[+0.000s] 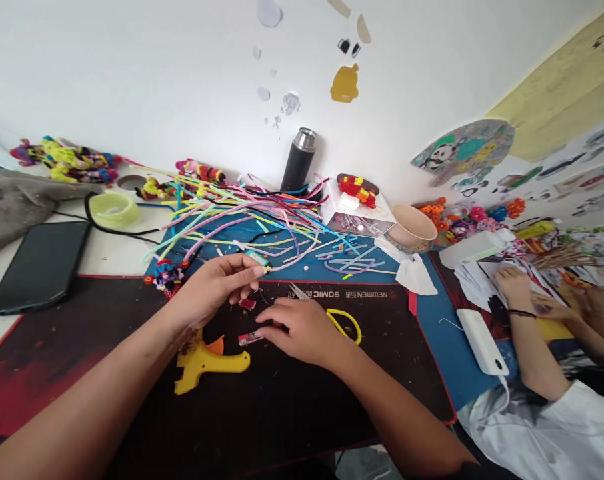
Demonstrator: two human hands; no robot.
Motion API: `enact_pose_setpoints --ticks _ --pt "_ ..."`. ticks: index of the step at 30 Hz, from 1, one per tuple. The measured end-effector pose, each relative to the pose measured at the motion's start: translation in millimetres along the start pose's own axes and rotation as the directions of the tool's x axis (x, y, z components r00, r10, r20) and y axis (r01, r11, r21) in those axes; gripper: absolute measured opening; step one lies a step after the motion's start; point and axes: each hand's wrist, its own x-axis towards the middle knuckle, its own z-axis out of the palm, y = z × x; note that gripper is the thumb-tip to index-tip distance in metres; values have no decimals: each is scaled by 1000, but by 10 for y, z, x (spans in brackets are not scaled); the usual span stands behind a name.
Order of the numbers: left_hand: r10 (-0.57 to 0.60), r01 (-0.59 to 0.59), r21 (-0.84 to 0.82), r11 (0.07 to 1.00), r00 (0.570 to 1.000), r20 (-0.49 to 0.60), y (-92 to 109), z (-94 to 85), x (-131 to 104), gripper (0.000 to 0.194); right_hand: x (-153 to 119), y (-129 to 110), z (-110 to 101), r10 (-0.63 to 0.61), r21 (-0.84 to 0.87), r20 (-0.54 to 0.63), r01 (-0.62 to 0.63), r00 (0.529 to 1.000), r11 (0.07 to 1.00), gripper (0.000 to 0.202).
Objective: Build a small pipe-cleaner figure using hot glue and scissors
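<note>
My left hand is closed in a pinch, thumb against forefinger. A pale pipe cleaner runs out to the right from its fingertips. Lower and to the right, my right hand hovers over the mat with fingers loosely curled and a gap to the thumb. Under it lie scissors with a yellow handle, partly hidden. A small pink-and-clear piece is by the right thumb, and a red glittery bit lies between the hands. A yellow glue gun rests below my left wrist.
Behind the hands spreads a pile of coloured pipe cleaners, with a black flask behind it. A phone lies left. To the right are a white box, a bowl, a white device and another person's hands.
</note>
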Motion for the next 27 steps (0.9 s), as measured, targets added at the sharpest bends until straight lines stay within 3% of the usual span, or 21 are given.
enact_pose_setpoints --ticks 8,18,23,27 --pt "18 -18 -26 999 1000 4 -2 13 -12 43 83 -147 118 -36 -222 181 76 983 972 27" --pt "13 -11 -105 994 1000 19 -8 -8 -9 43 69 -181 158 21 -124 134 -4 991 992 19" --pt "17 -13 -131 991 999 29 -36 -15 0 43 58 -155 174 164 137 15 -165 986 977 21" --pt "22 -16 -162 987 999 34 -42 -18 1 44 126 -106 163 322 564 -42 -244 946 789 19"
